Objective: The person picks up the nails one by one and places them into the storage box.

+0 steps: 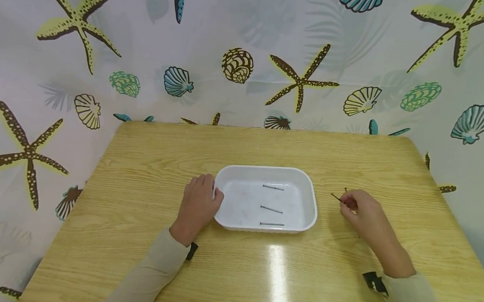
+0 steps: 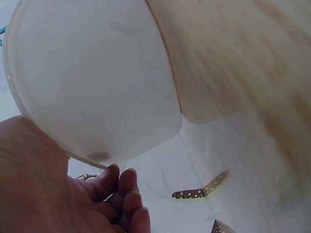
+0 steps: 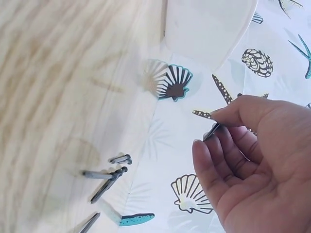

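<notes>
A white plastic tray (image 1: 230,205) sits on the wooden table. Three nails lie in it, spaced apart in a column: a top nail (image 1: 273,187), a middle nail (image 1: 271,209) and a bottom nail (image 1: 272,224). My left hand (image 1: 199,204) grips the tray's left end, thumb over the rim and fingers against the outside. To the right of the tray, my right hand (image 1: 365,214) pinches a nail (image 1: 336,198) between thumb and fingertips, above the table. Several loose nails (image 3: 109,179) lie on the table near that hand, mostly hidden behind it in the head view.
The wooden table (image 1: 154,155) extends around the tray on all sides. A white cloth (image 1: 208,29) printed with starfish and shells hangs behind and beside it. Dark straps show at the left wrist (image 1: 192,251) and the right wrist (image 1: 375,283).
</notes>
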A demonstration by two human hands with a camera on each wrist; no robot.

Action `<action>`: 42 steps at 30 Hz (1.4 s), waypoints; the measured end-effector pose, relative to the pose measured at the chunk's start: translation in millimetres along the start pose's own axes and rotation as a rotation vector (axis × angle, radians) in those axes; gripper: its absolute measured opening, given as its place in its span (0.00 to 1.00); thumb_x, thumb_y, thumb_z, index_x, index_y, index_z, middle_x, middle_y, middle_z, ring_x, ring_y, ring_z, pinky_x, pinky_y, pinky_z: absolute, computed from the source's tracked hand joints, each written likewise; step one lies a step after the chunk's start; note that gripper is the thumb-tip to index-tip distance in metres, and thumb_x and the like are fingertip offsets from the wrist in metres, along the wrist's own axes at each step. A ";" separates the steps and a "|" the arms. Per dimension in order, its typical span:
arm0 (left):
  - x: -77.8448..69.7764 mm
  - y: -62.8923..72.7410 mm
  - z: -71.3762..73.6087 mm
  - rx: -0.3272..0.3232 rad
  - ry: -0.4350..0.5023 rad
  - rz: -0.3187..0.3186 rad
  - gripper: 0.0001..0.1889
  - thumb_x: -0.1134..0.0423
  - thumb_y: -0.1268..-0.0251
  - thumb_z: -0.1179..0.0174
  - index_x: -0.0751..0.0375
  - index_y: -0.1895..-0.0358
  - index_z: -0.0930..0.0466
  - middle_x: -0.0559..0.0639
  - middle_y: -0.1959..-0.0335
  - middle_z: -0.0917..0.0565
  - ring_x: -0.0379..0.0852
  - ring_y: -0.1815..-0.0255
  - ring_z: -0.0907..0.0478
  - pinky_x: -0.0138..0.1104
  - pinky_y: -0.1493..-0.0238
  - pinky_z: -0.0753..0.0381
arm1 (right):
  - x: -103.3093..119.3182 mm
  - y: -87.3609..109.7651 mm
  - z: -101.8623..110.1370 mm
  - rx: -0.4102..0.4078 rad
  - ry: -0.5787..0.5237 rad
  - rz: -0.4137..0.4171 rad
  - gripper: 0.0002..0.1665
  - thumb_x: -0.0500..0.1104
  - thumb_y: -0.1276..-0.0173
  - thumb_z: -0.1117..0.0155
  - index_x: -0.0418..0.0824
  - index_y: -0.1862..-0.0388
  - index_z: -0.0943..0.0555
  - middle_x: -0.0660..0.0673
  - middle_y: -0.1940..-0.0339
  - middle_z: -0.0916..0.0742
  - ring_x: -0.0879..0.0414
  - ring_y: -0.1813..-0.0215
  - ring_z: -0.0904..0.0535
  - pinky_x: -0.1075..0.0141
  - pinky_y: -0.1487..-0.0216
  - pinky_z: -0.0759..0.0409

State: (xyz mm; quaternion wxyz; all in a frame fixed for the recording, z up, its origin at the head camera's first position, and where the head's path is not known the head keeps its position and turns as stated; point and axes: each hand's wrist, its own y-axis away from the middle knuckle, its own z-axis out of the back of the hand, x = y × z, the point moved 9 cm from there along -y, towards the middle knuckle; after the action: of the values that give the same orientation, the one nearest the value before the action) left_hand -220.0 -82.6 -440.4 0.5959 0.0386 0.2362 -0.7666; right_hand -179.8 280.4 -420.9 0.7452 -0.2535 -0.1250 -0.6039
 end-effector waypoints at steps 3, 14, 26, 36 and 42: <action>-0.7 0.2 0.5 -0.008 -0.003 -0.009 0.07 0.62 0.41 0.49 0.59 0.72 0.35 0.48 0.78 0.35 0.47 0.75 0.39 0.36 0.72 0.41 | 5.6 -2.1 -0.8 -0.004 -0.006 0.015 0.05 0.33 0.40 0.40 0.34 0.64 0.23 0.42 0.67 0.20 0.50 0.66 0.23 0.54 0.65 0.24; -1.2 0.6 1.0 -0.011 0.001 -0.014 0.07 0.61 0.40 0.49 0.58 0.71 0.35 0.48 0.77 0.35 0.47 0.74 0.40 0.36 0.72 0.41 | 28.1 -9.5 -9.9 0.017 -0.003 0.054 0.05 0.35 0.39 0.39 0.37 0.64 0.22 0.45 0.68 0.20 0.52 0.64 0.23 0.56 0.64 0.24; 1.9 0.6 -3.7 0.015 -0.003 0.008 0.07 0.60 0.39 0.50 0.58 0.70 0.35 0.48 0.76 0.34 0.48 0.73 0.39 0.37 0.71 0.40 | 49.3 -16.2 -24.5 0.089 -0.030 0.071 0.06 0.37 0.39 0.36 0.38 0.63 0.21 0.46 0.66 0.20 0.53 0.63 0.24 0.57 0.61 0.24; 1.2 -0.2 -2.9 -0.003 -0.001 -0.005 0.07 0.61 0.40 0.49 0.59 0.72 0.35 0.48 0.78 0.34 0.48 0.74 0.38 0.37 0.72 0.40 | 77.7 -23.5 -34.1 0.086 -0.050 0.203 0.06 0.33 0.42 0.36 0.38 0.65 0.20 0.49 0.68 0.20 0.58 0.65 0.25 0.61 0.63 0.24; 1.4 -0.6 -3.2 -0.009 0.000 -0.006 0.07 0.61 0.40 0.50 0.58 0.72 0.35 0.48 0.77 0.34 0.48 0.74 0.38 0.37 0.72 0.40 | 92.1 -29.3 -46.1 0.115 -0.058 0.262 0.07 0.31 0.42 0.36 0.38 0.65 0.20 0.50 0.67 0.19 0.58 0.64 0.25 0.64 0.63 0.24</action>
State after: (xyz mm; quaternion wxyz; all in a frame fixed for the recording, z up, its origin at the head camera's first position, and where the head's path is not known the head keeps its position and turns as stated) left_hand -221.6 -82.4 -443.6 0.5936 0.0351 0.2397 -0.7674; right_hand -191.6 174.8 -407.6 0.8271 -0.2421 -0.1467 -0.4855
